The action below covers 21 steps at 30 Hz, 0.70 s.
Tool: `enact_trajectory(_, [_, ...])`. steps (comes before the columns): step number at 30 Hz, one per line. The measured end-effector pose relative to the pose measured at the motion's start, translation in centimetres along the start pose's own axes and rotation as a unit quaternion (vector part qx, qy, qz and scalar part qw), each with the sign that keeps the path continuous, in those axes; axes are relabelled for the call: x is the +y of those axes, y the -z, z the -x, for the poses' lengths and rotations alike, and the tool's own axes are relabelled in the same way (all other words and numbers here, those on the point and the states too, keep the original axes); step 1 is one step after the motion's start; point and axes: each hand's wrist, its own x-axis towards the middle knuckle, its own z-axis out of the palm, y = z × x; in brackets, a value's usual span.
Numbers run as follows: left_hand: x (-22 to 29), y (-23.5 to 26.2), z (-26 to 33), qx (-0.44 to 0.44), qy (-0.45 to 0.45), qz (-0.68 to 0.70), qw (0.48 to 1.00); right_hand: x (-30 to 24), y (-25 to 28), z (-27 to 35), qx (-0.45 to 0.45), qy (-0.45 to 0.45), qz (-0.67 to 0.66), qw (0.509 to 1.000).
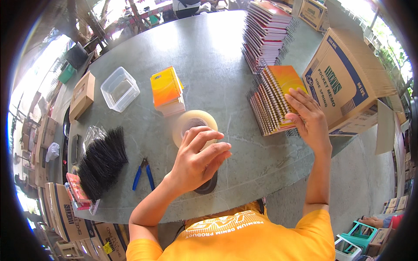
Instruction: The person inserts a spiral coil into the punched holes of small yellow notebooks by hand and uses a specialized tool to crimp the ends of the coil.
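Observation:
My right hand (307, 114) lies with its fingers flat on the right side of a stack of orange and yellow spiral notebooks (278, 78), their metal coils facing left. My left hand (198, 158) hovers over the near middle of the table, fingers loosely bent and apart, with nothing visible in them. Behind it, partly hidden, is a wide roll of clear tape (179, 126). A dark rounded object (208, 188) shows below that hand. Farther left stands a smaller stack of orange pocket notebooks (166, 89).
A cardboard carton (339, 82) stands on the right beside a tall stack of spiral notebooks (263, 32). Leftward on the grey table (204, 56) are a clear plastic tub (119, 91), a small cardboard box (82, 95), black coils (102, 165) and blue-handled pliers (143, 176).

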Motion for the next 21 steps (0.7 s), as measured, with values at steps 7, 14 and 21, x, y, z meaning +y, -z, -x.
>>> enact_trajectory(7, [-4.9, 0.5, -1.1, 0.029, 0.002, -0.075, 0.997, -0.9, 0.5, 0.1, 0.029, 0.013, 0.0, 1.0])
enact_trajectory(14, [-16.0, 1.5, -0.2, 0.001, 0.117, -0.324, 0.939, -7.9, 4.6, 1.0, 0.115, 0.072, -0.184, 0.974])
enact_trajectory(21, [-16.0, 2.2, 1.6, -0.028, 0.13, -0.353, 0.926, -15.1, 6.2, -0.2, 0.099, 0.281, -0.674, 0.676])
